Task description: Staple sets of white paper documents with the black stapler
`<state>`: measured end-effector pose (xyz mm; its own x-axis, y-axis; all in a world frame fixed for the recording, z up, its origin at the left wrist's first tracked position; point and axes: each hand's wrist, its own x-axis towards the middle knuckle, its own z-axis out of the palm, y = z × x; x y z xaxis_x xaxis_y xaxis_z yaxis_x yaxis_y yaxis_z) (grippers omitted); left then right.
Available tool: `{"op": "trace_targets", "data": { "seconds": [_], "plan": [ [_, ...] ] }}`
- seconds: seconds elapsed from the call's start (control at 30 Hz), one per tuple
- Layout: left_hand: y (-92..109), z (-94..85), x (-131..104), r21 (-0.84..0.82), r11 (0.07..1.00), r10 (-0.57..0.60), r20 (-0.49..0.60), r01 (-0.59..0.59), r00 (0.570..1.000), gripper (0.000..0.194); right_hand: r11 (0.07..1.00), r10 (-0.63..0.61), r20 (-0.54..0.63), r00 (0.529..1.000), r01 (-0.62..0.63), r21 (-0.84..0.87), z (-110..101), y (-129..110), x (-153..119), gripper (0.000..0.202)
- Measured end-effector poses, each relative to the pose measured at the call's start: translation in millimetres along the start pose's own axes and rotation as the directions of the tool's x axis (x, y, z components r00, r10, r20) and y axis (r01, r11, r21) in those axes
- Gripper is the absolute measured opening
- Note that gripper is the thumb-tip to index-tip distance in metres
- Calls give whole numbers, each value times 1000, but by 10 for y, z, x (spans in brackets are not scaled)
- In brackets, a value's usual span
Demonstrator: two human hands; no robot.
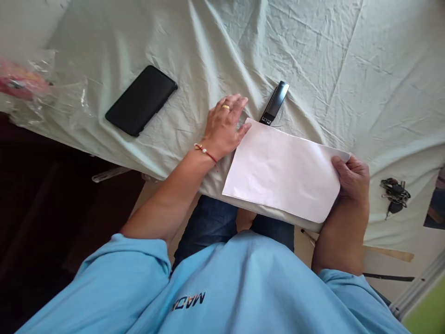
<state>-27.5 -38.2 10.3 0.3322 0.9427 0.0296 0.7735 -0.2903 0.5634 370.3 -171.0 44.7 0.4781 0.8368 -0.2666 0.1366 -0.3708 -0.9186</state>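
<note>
Left of R grip (353,178): paper (281,169), corner pinched; L grip (224,125) opp. end

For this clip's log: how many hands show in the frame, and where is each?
2. The left hand is over the cloth, at the paper's upper left corner; the right hand grips the paper's right edge, its fingers partly hidden.

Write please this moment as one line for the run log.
left hand: over cloth, thumb at paper corner; right hand: gripping paper's right end; stapler: by paper's far edge; phone: left; keys: right
</note>
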Motion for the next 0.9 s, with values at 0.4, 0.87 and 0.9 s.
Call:
{"op": "trace_targets", "data": {
  "seconds": [0.4,0.87,0.9],
  "plan": [
    [-230,-162,-1350,206,955,-235,78,215,969,100,976,-194,-169,966,173,-130,-76,401,-379,69],
    [-236,-181,-1830,235,948,-234,47,217,971,91,997,-67,-64,996,64,-39,-137,363,-435,61],
    [-232,-189,-1844,234,948,-231,38,216,972,89,999,-31,-21,999,30,-24,-154,353,-462,59]
  ]
}}
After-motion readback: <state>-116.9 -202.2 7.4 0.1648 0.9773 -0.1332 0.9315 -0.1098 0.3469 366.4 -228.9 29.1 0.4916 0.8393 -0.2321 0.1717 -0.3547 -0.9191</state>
